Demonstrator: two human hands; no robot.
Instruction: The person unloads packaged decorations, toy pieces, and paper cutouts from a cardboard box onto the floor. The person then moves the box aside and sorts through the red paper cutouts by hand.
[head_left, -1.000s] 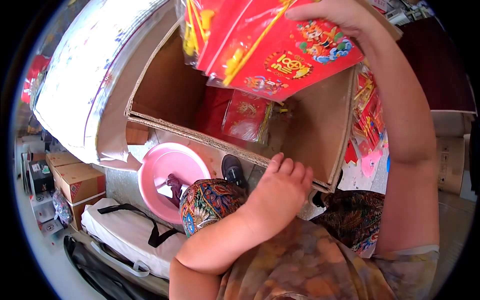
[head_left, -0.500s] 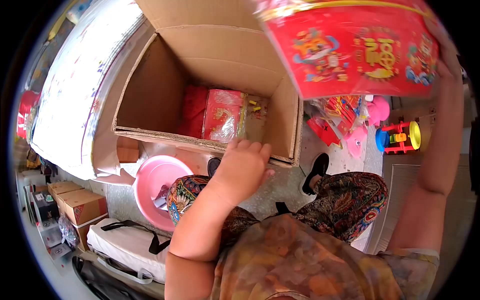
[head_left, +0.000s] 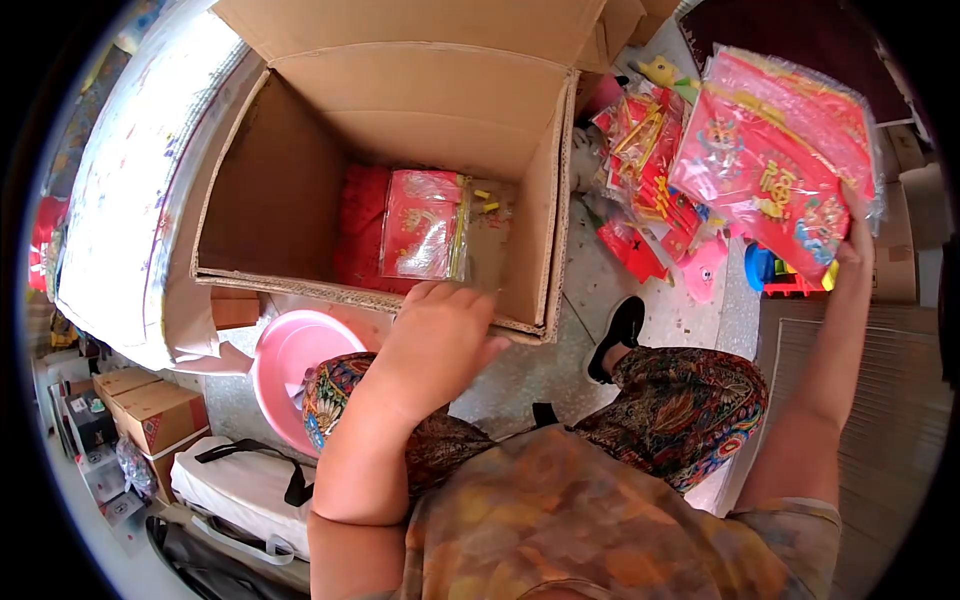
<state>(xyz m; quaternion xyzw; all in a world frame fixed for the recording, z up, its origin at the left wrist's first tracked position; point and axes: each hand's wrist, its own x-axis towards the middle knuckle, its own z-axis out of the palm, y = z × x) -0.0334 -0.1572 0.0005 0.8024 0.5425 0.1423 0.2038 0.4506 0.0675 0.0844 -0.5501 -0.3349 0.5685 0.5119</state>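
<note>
My left hand (head_left: 440,345) is closed over the near rim of a large open cardboard box (head_left: 240,190). Inside the box lie a plastic-wrapped red packet (head_left: 420,225), a red cloth-like bundle (head_left: 358,225) and small yellow pieces (head_left: 484,200). Out to the right, my right hand (head_left: 856,245) grips a stack of red gift bags (head_left: 775,165) in clear plastic, printed with gold characters and cartoon figures. Its fingers are partly hidden at the stack's lower right corner. Beneath and left of the stack, a pile of red and gold packets (head_left: 650,160) spreads over the floor.
A pink basin (head_left: 268,375) stands near my leg. Pink toys (head_left: 705,270) and a blue-and-red toy (head_left: 760,268) lie on the right. Cardboard boxes (head_left: 160,405) and a white bag (head_left: 240,480) sit at the lower left, and a white padded stack (head_left: 150,180) rises beside the box.
My right hand has carried the red gift bags away from the camera, out over the right side, and they now hang tilted. My left hand stays at the box rim while the view has shifted.
</note>
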